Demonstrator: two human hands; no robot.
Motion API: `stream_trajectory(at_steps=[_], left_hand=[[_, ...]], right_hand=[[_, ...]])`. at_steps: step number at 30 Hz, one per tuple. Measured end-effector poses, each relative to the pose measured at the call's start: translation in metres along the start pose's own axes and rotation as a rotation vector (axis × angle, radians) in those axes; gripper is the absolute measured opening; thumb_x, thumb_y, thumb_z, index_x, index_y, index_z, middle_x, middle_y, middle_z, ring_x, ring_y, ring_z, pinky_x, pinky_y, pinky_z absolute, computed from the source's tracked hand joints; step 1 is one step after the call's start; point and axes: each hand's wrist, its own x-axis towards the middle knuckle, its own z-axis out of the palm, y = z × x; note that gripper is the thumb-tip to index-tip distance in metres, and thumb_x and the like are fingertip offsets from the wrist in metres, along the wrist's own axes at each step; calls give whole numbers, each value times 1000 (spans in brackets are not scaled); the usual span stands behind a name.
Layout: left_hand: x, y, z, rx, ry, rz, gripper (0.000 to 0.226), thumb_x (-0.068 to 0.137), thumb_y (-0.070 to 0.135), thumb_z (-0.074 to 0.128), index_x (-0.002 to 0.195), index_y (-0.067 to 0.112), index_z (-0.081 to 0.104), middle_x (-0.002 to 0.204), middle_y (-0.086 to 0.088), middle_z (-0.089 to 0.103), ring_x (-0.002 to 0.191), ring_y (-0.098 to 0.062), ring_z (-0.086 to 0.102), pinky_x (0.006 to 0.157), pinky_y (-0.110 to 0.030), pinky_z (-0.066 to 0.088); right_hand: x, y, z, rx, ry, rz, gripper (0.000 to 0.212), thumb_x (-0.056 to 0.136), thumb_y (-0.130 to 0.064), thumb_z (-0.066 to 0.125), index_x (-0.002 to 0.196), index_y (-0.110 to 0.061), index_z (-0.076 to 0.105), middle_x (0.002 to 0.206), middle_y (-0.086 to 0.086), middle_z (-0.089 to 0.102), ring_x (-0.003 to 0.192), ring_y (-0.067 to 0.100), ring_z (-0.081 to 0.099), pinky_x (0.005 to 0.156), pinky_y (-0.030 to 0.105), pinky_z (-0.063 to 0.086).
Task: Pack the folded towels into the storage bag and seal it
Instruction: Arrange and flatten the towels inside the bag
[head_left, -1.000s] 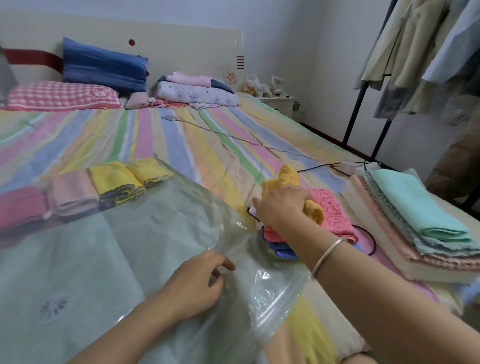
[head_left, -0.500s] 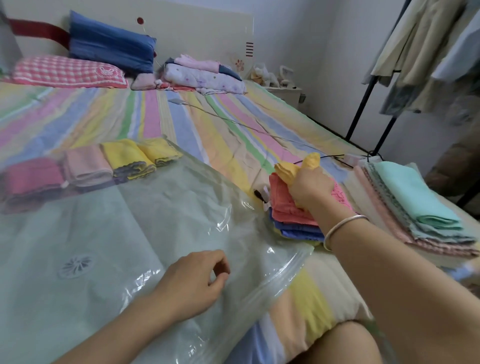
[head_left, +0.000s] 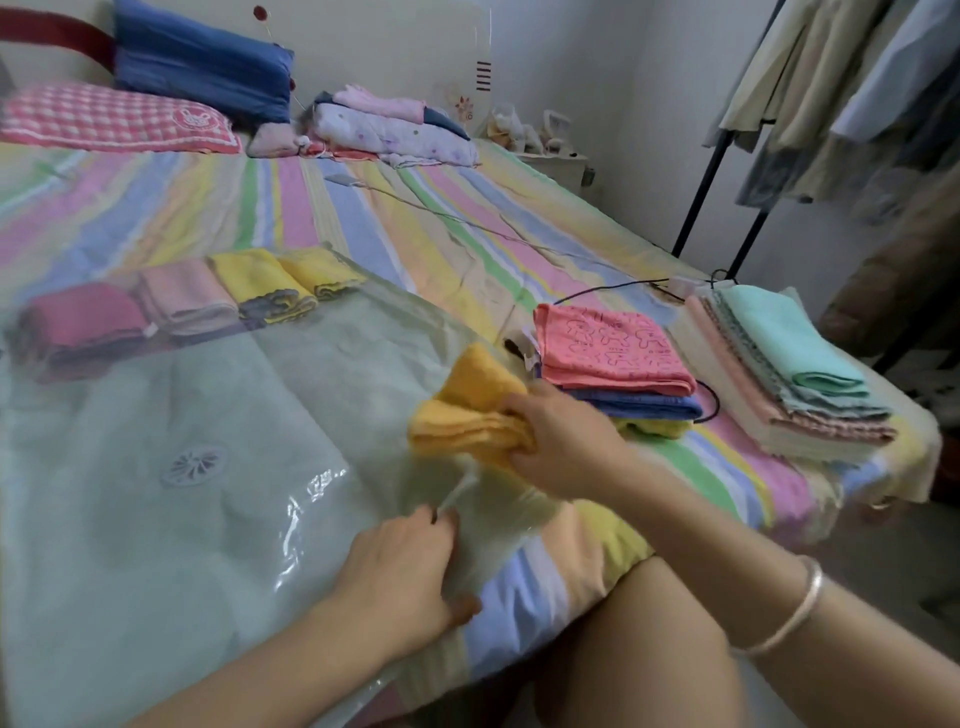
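Your right hand grips the yellow towel, just right of the bag edge your left hand pinches.

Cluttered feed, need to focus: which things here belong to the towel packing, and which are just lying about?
Job: clear plastic storage bag, pinched by left hand; folded orange terry towel in right hand; four folded towels inside bag; coral-topped folded towel stack; mint-topped folded towel stack.
Lying about: blue pillow; pink checked pillow; black cable; hanging clothes.
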Motion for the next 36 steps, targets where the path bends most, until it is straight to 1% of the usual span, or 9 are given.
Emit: stream_trajectory(at_steps=[2,7,12,18,21,25,28,33,36], left_hand=[[-6,0,0,-5,23,-6,44,81,57,57,107,24,42,114,2,50,109,-25,56,76,-35,42],[-18,-5,0,0,21,-12,43,78,52,59,110,28,48,114,5,49,110,-21,54,78,-34,43],[-37,-10,2,174,-8,48,49,74,46,60,114,24,44,116,2,43,110,-22,46,76,-35,38],[-47,-32,-4,22,-78,25,34,75,40,57,105,24,56,107,3,55,98,-22,58,77,-34,49],[-46,-36,-5,42,9,-4,22,76,25,50,87,17,67,87,-5,69,85,-29,64,73,-35,53],[-49,-36,-6,56,91,-30,20,83,23,53,95,22,69,97,-1,71,96,-27,64,75,-31,51],[-50,-36,-14,-31,133,-48,5,80,26,61,84,27,63,91,6,67,94,-20,63,67,-28,43],[-49,-55,-29,-582,-121,-135,17,77,34,76,74,17,72,70,4,70,65,-8,64,60,-21,49],[-57,-63,-37,-864,-150,-205,18,85,29,71,83,12,77,81,-2,75,74,-12,70,64,-22,55]], right_hand=[[-1,-1,30,-213,-64,16,48,80,-44,57,127,-33,50,118,3,48,114,26,48,87,37,42],[4,-6,62,-365,-83,158,83,64,-80,54,129,-29,43,126,6,45,118,30,44,94,46,38],[11,-1,62,-290,50,139,53,78,-56,59,120,-25,49,114,7,51,105,30,53,75,38,41],[5,0,31,118,-5,195,18,79,-44,61,82,-27,58,86,2,64,86,25,64,66,33,48],[-4,-12,12,426,-66,225,27,81,-39,67,101,-21,67,94,4,70,88,21,65,80,37,54],[-22,-26,-2,639,-67,206,31,82,-39,70,108,-22,66,98,1,70,89,18,66,84,36,55],[-33,-31,-11,788,-60,191,32,82,-35,72,110,-21,67,98,1,72,88,18,69,82,34,56],[-54,-33,-25,1042,-122,153,31,81,-31,73,110,-21,66,102,3,73,91,21,71,84,38,58],[-68,-34,-31,1299,-212,142,27,79,-22,69,105,-18,63,93,3,75,83,20,73,73,33,60]])
